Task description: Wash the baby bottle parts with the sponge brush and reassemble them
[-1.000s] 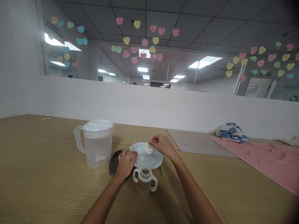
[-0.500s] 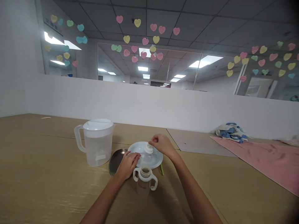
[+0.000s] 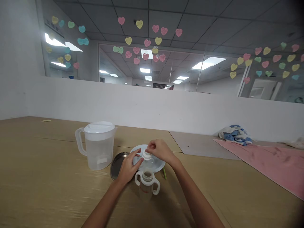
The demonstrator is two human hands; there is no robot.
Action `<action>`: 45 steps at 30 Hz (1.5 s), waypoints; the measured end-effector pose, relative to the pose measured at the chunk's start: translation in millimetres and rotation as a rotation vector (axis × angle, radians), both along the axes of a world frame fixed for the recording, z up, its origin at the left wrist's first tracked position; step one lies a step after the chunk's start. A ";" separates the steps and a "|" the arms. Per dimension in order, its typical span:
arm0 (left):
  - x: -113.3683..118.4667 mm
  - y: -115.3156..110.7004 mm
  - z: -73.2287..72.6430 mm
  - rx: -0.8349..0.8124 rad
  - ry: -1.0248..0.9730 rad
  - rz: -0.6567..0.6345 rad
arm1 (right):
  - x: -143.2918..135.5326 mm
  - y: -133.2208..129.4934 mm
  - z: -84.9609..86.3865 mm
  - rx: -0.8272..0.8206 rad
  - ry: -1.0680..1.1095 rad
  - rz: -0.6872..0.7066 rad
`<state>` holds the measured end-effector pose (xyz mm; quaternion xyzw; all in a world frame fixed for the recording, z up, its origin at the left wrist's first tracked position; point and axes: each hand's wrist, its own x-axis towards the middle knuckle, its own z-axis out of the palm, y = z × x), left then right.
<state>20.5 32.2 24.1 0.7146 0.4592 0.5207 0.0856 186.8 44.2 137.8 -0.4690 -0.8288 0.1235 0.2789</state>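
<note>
My right hand [image 3: 160, 150] pinches the top of a white bottle collar with a nipple [image 3: 146, 155], holding it above a pale plate [image 3: 159, 164]. Thumb and fingers apart, my left hand [image 3: 128, 166] reaches to the collar's left side; whether a fingertip touches it I cannot tell. In front of both hands stands an uncapped baby bottle [image 3: 146, 186], clear with faint red print and two white handles. Something clear lies on the plate, too faint to make out.
A lidded clear pitcher [image 3: 99, 152] stands to the left. Partly behind my left hand lies a dark metal tray [image 3: 116, 166]. A green stick [image 3: 164, 173] is by the plate. Farther right are a pink cloth [image 3: 268, 161] and a crumpled blue-and-white cloth [image 3: 235, 134].
My right hand has brought the collar slightly left and nearer. My left hand has lifted off the plate's edge, and its fingers have spread beside the collar.
</note>
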 end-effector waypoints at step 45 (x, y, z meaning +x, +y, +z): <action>0.3 -2.3 -11.7 0.123 0.159 0.208 | -4.1 25.9 -23.6 -0.322 0.315 -0.029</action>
